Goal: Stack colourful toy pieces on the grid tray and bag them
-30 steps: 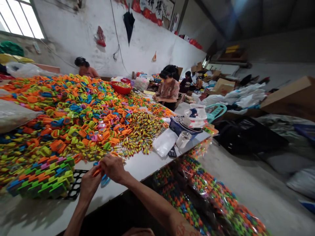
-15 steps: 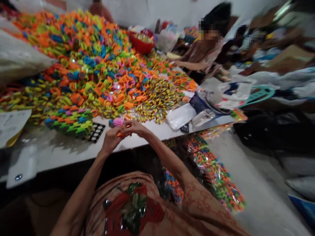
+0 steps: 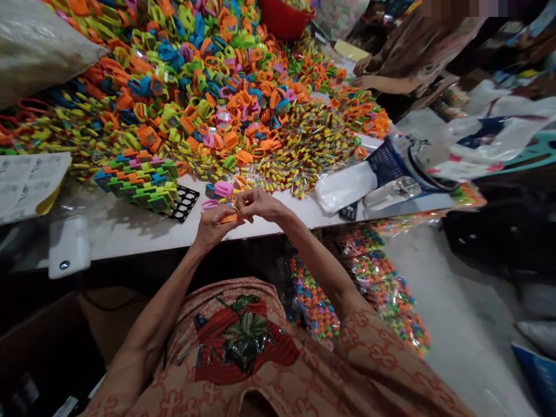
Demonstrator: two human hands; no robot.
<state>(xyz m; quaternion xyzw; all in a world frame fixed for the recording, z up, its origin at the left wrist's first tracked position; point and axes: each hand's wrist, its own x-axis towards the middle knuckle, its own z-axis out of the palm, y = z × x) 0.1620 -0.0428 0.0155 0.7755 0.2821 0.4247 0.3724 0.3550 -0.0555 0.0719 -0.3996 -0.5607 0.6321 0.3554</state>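
My left hand (image 3: 212,227) is closed around an orange plastic toy watch (image 3: 229,218) at the table's front edge. Fingers of my right hand (image 3: 263,207) are pinched together just beside it; whatever is between them is too small to make out. Right behind the hands lie a pink toy watch (image 3: 223,188) and a few other loose ones. To the left, a block of green, orange and blue toy watches (image 3: 145,184) stands in rows on a black holed tray (image 3: 187,204).
A large heap of coloured toy watches (image 3: 186,87) covers the table, with small yellow wrapped pieces (image 3: 304,145) in front. A white packet (image 3: 346,186) and a blue basket (image 3: 386,162) stand right. Filled bags (image 3: 377,278) lie below. Another person's arm (image 3: 391,84) reaches in.
The view has tilted down, so the table and heap appear closer. My hands stay together at the edge, with the right fingers now slightly apart from the left ones.
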